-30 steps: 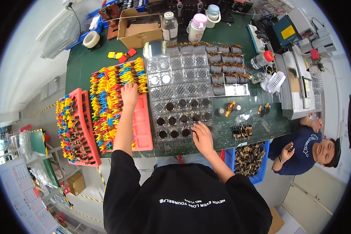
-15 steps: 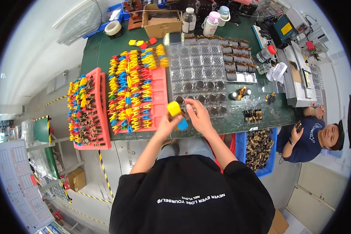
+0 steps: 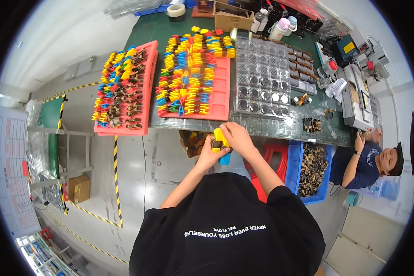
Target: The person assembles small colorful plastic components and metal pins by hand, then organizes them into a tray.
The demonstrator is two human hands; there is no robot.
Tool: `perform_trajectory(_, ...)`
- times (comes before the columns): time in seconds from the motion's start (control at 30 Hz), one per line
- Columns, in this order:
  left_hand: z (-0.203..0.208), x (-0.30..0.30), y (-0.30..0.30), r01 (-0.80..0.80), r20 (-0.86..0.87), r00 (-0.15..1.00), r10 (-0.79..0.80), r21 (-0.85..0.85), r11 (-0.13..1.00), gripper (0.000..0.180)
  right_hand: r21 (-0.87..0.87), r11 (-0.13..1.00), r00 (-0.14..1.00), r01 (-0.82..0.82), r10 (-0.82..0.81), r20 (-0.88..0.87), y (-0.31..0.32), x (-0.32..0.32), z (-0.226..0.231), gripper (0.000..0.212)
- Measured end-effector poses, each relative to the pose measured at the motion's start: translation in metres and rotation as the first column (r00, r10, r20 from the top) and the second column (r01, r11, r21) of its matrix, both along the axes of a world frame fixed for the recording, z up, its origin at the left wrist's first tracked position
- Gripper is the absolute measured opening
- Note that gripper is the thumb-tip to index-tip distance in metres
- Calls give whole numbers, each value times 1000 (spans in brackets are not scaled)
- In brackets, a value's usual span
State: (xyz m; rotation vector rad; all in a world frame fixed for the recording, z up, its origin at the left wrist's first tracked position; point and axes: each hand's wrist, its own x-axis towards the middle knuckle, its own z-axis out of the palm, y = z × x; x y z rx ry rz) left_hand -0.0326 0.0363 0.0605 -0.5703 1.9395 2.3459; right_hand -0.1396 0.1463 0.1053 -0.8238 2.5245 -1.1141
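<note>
Just off the table's front edge, my left hand (image 3: 210,156) is closed round a plastic spring clip (image 3: 219,135) with yellow grips. A blue clip end (image 3: 225,159) sticks out below the same grip, and a dark part shows between the two colours. My right hand (image 3: 238,138) has its fingers pressed on the yellow grips from the right side. Beyond my hands lies a pink tray (image 3: 222,87) with rows of yellow, blue and red clips. To its right a clear plastic tray (image 3: 253,60) holds round dark parts in its nearer rows.
A second pink tray (image 3: 148,87) of clips stands left. A cardboard box (image 3: 187,149) of coloured pieces sits below the table edge. A blue bin (image 3: 292,170) of small parts and a red stool (image 3: 273,156) stand right. A co-worker (image 3: 372,158) is at far right.
My view has shifted, so the table sits higher and further right. Both hands have come back from above the clear tray's edge to in front of the table, with the clip between them.
</note>
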Motion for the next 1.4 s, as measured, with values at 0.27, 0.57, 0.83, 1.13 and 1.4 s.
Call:
perform_trajectory(0.27, 1, 56, -14, -63, 14, 998, 63, 59, 996, 40, 308, 948, 997, -80, 72, 37, -23, 47, 22, 40)
perform_trajectory(0.57, 15, 87, -30, 242, 198, 939, -280, 195, 951, 35, 265, 914, 934, -309, 344, -98, -34, 70, 10, 50)
perform_trajectory(0.83, -14, 124, -59, -37, 265, 964, -27, 233, 972, 32, 151, 971, 940, 185, -219, 260, -19, 69, -95, 58)
perform_trajectory(1.13, -54, 121, -69, -437, 233, 899, 371, 549, 713, 25, 233, 898, 96, 373, -287, 953, -19, 38, -222, 85)
perform_trajectory(1.4, -51, 97, -50, -621, 330, 775, 539, 557, 551, 29, 32, 953, 164, 300, -84, 983, -78, 135, -98, 91)
